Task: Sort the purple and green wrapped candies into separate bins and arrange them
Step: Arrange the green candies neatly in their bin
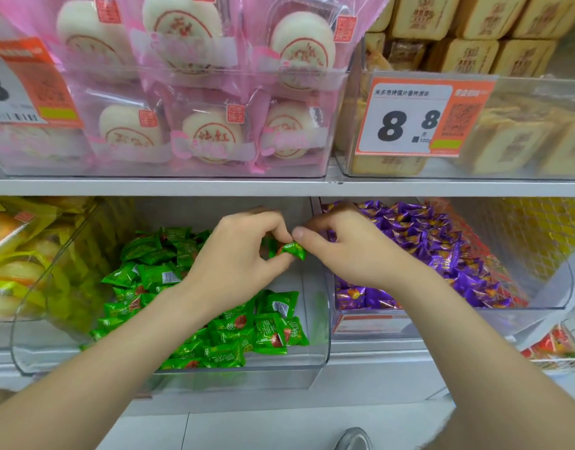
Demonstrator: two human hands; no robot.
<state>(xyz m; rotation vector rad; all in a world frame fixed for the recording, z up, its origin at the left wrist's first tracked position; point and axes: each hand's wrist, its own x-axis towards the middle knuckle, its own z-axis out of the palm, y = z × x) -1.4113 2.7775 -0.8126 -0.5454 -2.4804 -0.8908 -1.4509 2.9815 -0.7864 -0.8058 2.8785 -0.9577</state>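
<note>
Both hands met above the middle of the lower shelf, holding a single green candy point(292, 249) between them. The left hand point(244, 254) had its fingers point(269, 226) curled in, pinching the left end of the wrapper between thumb and fingertips. The right hand point(354, 251) gripped the candy's right end in the same way, with its thumb lying across the top. The candy hung in the air over the back right corner of the green bin point(214, 368), close to the wall that separated it from the purple bin point(545, 297).

The green bin was a clear plastic tub with a rounded front. A loose heap of green candies point(182, 287) filled its left side and front, partly covered by the left forearm. The purple bin stood just to the right, touching it, and held a piled mass of purple candies point(441, 241) that sloped up toward the back. The right wrist crossed over the near left corner of that bin.

To the far left sat another clear tub of yellow packets point(16, 254). On the upper shelf point(279, 187), one tub held round white cakes in pink wrappers point(195, 92), and the tub beside it, filled with tan pastries point(474, 30), carried an orange price tag point(409, 118) reading 8.8. The tip of a shoe point(354, 440) showed on the floor below.
</note>
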